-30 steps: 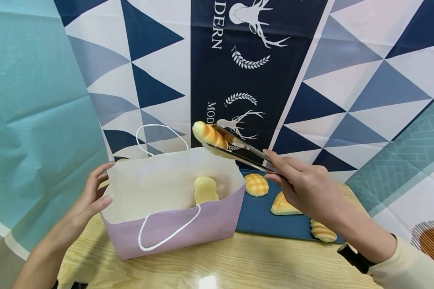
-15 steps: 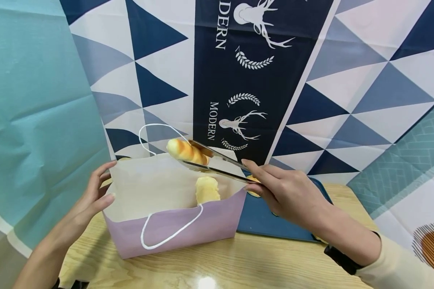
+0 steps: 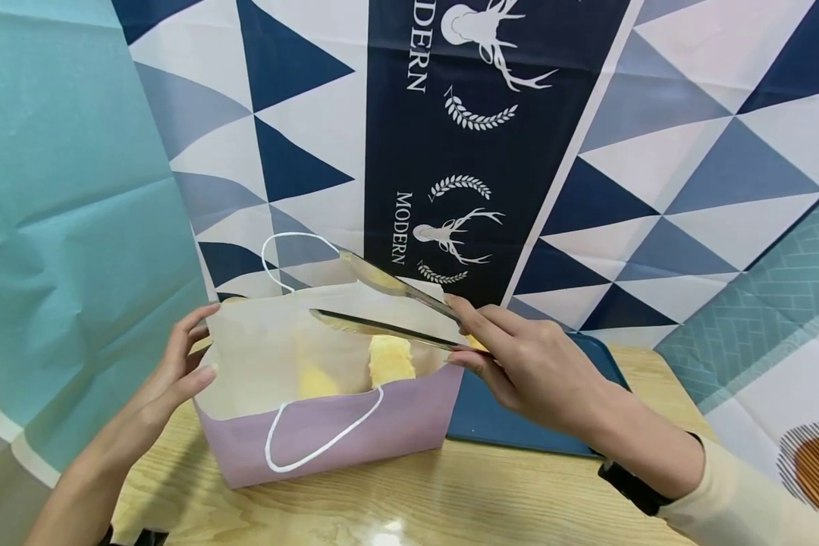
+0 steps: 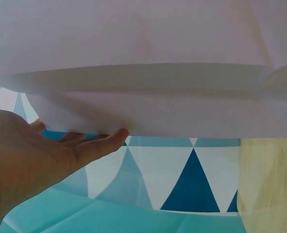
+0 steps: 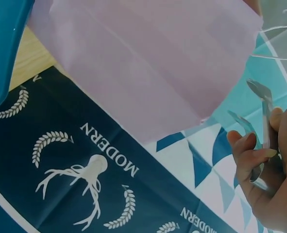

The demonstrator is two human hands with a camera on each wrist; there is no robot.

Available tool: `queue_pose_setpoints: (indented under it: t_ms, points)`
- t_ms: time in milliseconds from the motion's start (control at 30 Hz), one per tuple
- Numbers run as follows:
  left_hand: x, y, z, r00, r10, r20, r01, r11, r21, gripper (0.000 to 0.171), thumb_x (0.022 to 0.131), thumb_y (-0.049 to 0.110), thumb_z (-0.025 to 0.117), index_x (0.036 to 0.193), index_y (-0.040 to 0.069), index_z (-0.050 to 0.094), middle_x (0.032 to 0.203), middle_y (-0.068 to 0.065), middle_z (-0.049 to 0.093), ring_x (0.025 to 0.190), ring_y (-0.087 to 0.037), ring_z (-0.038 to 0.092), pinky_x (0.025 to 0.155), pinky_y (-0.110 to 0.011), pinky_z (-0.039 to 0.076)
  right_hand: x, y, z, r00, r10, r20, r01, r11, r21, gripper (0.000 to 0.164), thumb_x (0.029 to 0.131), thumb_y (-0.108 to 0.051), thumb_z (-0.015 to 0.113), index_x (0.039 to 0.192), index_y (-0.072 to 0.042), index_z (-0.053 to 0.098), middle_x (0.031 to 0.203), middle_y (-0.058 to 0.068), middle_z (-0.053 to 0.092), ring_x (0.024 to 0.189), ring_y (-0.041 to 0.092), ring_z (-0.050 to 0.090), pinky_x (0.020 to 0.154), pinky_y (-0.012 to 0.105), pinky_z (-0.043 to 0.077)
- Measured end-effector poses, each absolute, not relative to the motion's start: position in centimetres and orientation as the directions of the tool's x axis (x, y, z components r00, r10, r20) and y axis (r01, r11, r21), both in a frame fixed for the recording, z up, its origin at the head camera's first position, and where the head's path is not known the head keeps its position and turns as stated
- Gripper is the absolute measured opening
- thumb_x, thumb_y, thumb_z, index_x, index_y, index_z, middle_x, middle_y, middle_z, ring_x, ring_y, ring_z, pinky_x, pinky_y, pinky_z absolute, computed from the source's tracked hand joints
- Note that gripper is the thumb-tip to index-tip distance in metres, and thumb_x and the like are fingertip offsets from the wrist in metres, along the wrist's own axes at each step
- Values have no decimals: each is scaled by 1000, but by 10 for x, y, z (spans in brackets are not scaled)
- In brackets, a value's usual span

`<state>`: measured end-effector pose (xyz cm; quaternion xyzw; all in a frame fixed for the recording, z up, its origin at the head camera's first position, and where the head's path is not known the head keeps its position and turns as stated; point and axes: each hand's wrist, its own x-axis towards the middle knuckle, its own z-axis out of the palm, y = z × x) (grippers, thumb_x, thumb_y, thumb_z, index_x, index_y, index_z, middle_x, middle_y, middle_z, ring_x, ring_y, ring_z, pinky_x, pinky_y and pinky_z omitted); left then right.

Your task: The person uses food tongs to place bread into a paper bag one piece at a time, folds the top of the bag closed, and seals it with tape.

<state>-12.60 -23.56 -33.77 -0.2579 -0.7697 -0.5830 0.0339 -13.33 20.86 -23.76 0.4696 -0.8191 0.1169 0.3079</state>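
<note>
A lilac paper bag (image 3: 334,447) with white cord handles stands open-topped on the table. My left hand (image 3: 152,398) rests at its left side, fingers spread along the edge; the left wrist view has thumb and fingertips against the bag (image 4: 158,114). With my right hand (image 3: 535,360) I grip metal tongs (image 3: 409,291), their arms apart above the bag's mouth and nothing between them. Inside the bag, a pale yellow bread piece (image 3: 390,358) leans at the right. A blurred yellow shape (image 3: 317,381), seemingly the bread roll, lies left of it, partly hidden by the front wall.
To the right of the bag a blue tray (image 3: 519,423) lies on the wooden table (image 3: 505,493), largely covered by my right hand and forearm. A bit of bread (image 3: 476,343) shows behind the tongs. A patterned cloth (image 3: 444,152) hangs behind.
The tongs moved left over the bag with the bread roll, then parted and let it go; it dropped into the bag. My left hand stayed at the bag's side.
</note>
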Motion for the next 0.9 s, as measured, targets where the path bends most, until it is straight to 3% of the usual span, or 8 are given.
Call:
queue_pose_setpoints:
  t_ms: [233, 467, 633, 733, 900]
  points:
    - [-125, -236, -339, -869, 349, 350, 434, 198, 879, 70, 107, 11, 39, 169, 27, 11, 160, -7, 24, 144, -18, 38, 100, -19, 39, -130, 220, -236, -429, -668, 608, -813, 579, 62, 59, 114, -45, 41, 154, -3, 53, 85, -3, 57, 58, 0, 42, 52, 17, 41]
    - [-125, -236, -339, -876, 346, 337, 423, 212, 881, 70, 108, 12, 39, 170, 27, 10, 160, -6, 23, 144, -20, 36, 99, -19, 39, -133, 246, -238, -442, -611, 657, -792, 609, 33, 62, 113, -47, 43, 151, 0, 56, 100, 5, 69, 61, 1, 58, 52, 18, 47]
    - [-126, -236, -339, -875, 349, 336, 423, 213, 881, 70, 108, 13, 39, 170, 28, 10, 161, -5, 23, 145, -22, 35, 99, -19, 38, -134, 269, -239, -492, -567, 661, -751, 660, 7, 62, 112, -50, 44, 150, -3, 58, 102, 3, 71, 61, 0, 50, 52, 16, 41]
    - [-126, -236, -339, -873, 353, 336, 425, 216, 879, 70, 108, 13, 39, 170, 28, 10, 161, -5, 23, 145, -21, 36, 99, -19, 38, -133, 282, -241, -537, -539, 649, -711, 703, -5, 58, 111, -47, 52, 149, -3, 59, 102, 2, 71, 62, 0, 45, 53, 16, 37]
    - [-126, -235, -339, -873, 354, 335, 427, 225, 876, 70, 108, 14, 39, 170, 28, 10, 161, -5, 24, 144, -21, 37, 99, -19, 39, -133, 299, -248, -608, -494, 621, -643, 766, -20, 53, 101, -24, 75, 147, -4, 61, 100, 2, 72, 62, 0, 46, 53, 18, 37]
